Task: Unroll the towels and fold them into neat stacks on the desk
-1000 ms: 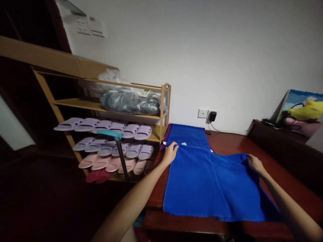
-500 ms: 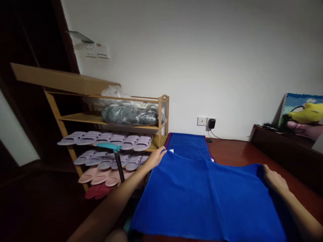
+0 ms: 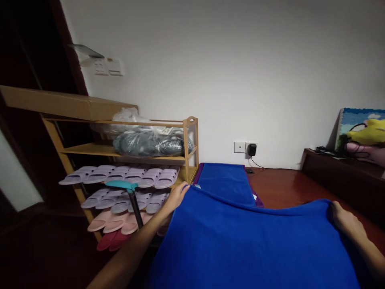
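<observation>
A large blue cloth (image 3: 252,245), towel-like, is stretched between my two hands and fills the lower middle of the view. My left hand (image 3: 178,196) pinches its far left corner, close to the shoe rack. At the far right corner my right hand (image 3: 345,218) is closed on the cloth; its fingertips are partly hidden. Beyond the held edge lie flat blue cloths (image 3: 224,180) with purple showing along their sides and a small white tag. The held cloth covers their near end.
To the left stands a wooden shoe rack (image 3: 192,148) with lilac slippers (image 3: 167,176), pink slippers (image 3: 116,220) and a bagged bundle (image 3: 147,140). A teal-topped handle (image 3: 123,184) rises before it. A black plug (image 3: 252,149) sits in the wall; a dark ledge (image 3: 331,164) runs along the right.
My hands have moved farther apart, pulling the blue cloth wider and smoothing its middle crease. The held edge now sags between them. The view has shifted slightly.
</observation>
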A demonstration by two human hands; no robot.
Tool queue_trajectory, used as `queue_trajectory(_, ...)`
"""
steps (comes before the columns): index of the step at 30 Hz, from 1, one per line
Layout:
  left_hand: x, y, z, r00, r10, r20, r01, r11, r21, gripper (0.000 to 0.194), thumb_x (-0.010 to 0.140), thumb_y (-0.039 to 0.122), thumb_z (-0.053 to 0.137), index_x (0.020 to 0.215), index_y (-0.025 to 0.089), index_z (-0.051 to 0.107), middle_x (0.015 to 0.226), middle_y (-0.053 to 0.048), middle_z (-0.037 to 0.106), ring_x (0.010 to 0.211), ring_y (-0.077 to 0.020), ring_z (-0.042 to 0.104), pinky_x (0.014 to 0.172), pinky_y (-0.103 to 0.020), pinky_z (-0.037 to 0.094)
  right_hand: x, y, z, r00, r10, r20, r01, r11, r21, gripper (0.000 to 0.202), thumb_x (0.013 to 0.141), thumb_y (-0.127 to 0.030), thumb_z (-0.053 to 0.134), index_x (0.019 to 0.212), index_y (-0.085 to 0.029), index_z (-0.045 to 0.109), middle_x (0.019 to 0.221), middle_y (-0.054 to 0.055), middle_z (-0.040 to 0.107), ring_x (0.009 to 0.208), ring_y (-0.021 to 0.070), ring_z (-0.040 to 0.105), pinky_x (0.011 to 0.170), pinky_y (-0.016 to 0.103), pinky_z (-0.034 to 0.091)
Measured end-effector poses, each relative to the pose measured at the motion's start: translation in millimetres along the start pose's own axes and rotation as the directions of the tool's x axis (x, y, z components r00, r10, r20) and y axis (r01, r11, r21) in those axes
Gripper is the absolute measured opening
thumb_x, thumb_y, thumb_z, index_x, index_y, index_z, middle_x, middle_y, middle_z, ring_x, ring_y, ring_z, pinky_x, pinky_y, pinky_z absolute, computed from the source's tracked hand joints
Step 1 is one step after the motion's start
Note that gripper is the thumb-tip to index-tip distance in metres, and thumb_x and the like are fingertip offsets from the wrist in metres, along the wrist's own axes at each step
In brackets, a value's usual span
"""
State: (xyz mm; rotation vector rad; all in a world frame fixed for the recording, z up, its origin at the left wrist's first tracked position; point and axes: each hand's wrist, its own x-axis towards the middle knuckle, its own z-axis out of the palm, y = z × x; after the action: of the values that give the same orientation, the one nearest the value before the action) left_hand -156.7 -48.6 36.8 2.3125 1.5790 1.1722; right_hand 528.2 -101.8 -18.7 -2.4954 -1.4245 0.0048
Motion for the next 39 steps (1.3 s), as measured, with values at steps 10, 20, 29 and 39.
queue_trajectory(10, 11, -9, 11.3, 0.979, -0.197, -0.045, 0.201, 0.965, 0.168, 0.03, 0.092, 0.037, 0.035, 0.085, 0.02, 0.059, 0.075, -0.001, 0.063, 0.075, -0.0182, 0.061, 0.071, -0.026, 0.045, 28, -8, 7, 0.996, 0.079, -0.04, -0.077, 0.995, 0.058, 0.053, 0.086, -0.046, 0.02, 0.119, -0.025, 0.054, 0.105, 0.026, 0.063, 0.086, 0.0366, 0.063, 0.068, 0.046, 0.041)
queue_trajectory(20, -56, 74, 17.3, 0.966, 0.136, 0.219, -0.205, 0.92, 0.333, 0.048, 0.094, 0.036, 0.04, 0.14, 0.022, 0.037, 0.148, -0.009, 0.035, 0.135, -0.0261, 0.032, 0.108, -0.045, 0.029, 13, -39, 29, 0.954, -0.251, -0.162, 0.233, 0.965, -0.123, 0.07, 0.088, -0.057, 0.013, 0.129, -0.013, 0.048, 0.13, 0.019, 0.051, 0.119, 0.0339, 0.047, 0.094, 0.048, 0.037)
queue_trajectory(29, -116, 99, -9.3, 0.818, 0.161, 0.552, -0.324, 0.922, 0.211, 0.064, 0.092, 0.045, 0.045, 0.147, 0.036, 0.013, 0.151, -0.002, 0.025, 0.136, -0.0282, 0.031, 0.107, -0.051, 0.031, 12, -21, 55, 0.934, -0.331, 0.138, 0.337, 0.941, -0.022, 0.074, 0.083, -0.067, 0.024, 0.146, -0.027, 0.029, 0.154, 0.007, 0.02, 0.141, 0.0261, 0.016, 0.111, 0.053, 0.016)
queue_trajectory(39, -137, 102, -26.6, 0.821, 0.181, 0.541, -0.338, 0.918, 0.206, 0.065, 0.092, 0.042, 0.047, 0.147, 0.038, 0.012, 0.151, -0.002, 0.025, 0.135, -0.0286, 0.032, 0.106, -0.05, 0.032, 23, -40, 44, 0.954, -0.244, 0.173, 0.257, 0.965, -0.056, 0.071, 0.085, -0.065, 0.025, 0.144, -0.026, 0.033, 0.152, 0.012, 0.024, 0.14, 0.0283, 0.018, 0.108, 0.057, 0.019)
